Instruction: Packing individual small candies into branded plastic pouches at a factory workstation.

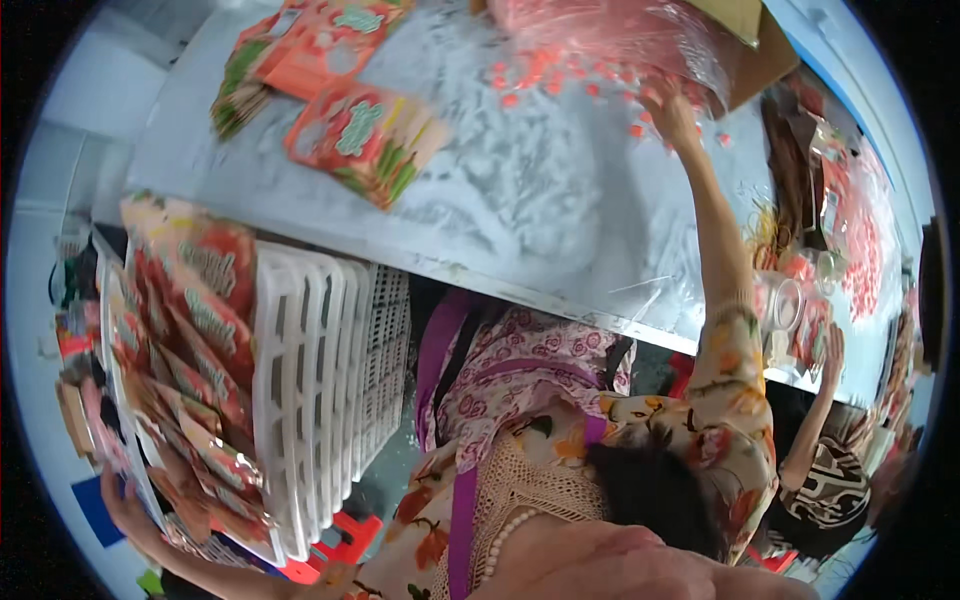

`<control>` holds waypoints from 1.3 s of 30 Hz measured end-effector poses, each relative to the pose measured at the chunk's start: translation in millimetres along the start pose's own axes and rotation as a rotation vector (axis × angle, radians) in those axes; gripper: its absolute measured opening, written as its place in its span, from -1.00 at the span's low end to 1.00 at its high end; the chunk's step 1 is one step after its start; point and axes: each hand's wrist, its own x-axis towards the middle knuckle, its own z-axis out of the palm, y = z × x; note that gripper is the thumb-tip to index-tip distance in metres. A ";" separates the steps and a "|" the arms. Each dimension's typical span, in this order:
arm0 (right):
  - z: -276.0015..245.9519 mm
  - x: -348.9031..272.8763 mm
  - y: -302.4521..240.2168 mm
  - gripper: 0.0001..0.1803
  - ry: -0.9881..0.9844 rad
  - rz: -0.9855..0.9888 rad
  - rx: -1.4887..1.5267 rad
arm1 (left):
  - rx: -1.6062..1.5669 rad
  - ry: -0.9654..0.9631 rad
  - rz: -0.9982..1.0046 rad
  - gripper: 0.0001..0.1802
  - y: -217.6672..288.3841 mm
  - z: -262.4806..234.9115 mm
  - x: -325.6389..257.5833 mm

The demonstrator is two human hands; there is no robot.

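Observation:
My right hand (668, 108) reaches far across the table, fingers stretched out among loose red pieces (543, 68) that look like small candies. Just beyond it lies a clear plastic bag (610, 30) full of the same pink-red pieces, beside an open cardboard box (762, 60). Low on the left, my left hand (122, 505) is beside the outer side of a white plastic crate (300, 400), fingers apart; whether it touches the crate I cannot tell. Packed upright in that crate are red printed pouches (205, 320).
Several more red pouches with green-and-tan ends (355, 140) lie on the far left of the pale, powder-smeared table (530, 190). On the right, a co-worker's hand (832, 355) is near clear jars (785, 303). A red stool (345, 540) is partly visible below the crate.

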 end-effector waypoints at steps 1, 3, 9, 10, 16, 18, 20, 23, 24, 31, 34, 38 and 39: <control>9.1 7.8 30.8 -0.65 -0.004 0.025 -0.015 | -0.146 0.120 -0.003 -0.50 76.5 8.1 -4.7; 23.6 27.1 70.9 -0.61 -0.345 0.361 -0.092 | -0.237 0.135 0.156 -0.64 181.6 22.4 -37.1; 60.4 -7.3 73.9 -0.60 0.098 0.126 -0.050 | -0.797 -0.795 0.642 -0.74 345.1 176.0 -69.7; 60.8 -9.2 54.2 -0.59 0.083 0.099 0.009 | -0.870 -0.840 0.480 -0.79 366.5 204.5 -75.7; 9.8 -60.4 -31.8 -0.61 -0.264 0.554 0.766 | -0.985 -0.840 0.687 -0.71 535.6 348.4 -100.7; -19.8 -72.0 -54.7 -0.59 -0.299 0.596 0.779 | -0.965 -0.733 0.838 -0.61 578.4 368.7 -113.8; -49.0 -80.9 -68.1 -0.57 -0.337 0.628 0.800 | -0.950 -0.656 0.915 -0.56 599.2 380.5 -119.6; -88.8 -93.5 -80.5 -0.53 -0.469 0.728 0.958 | -0.953 -0.718 0.828 -0.51 612.0 393.8 -123.5; -100.5 -97.5 -82.6 -0.54 -0.463 0.754 0.916 | -0.944 -0.707 0.803 -0.51 609.1 399.2 -119.5; -103.0 -141.7 -81.8 -0.60 -0.175 0.784 0.966 | -0.886 -0.601 0.729 -0.51 606.6 386.6 -104.6; -93.2 -146.3 -87.3 -0.49 -0.221 0.779 0.889 | -0.850 -0.418 0.900 -0.47 620.0 387.6 -112.4; -85.8 -133.3 -99.0 -0.27 -0.257 0.362 0.569 | -0.895 -0.407 1.075 -0.42 641.4 404.7 -112.6; -83.1 -131.9 -103.9 -0.20 -0.260 0.287 0.451 | -0.898 -0.412 1.077 -0.42 648.4 411.8 -113.0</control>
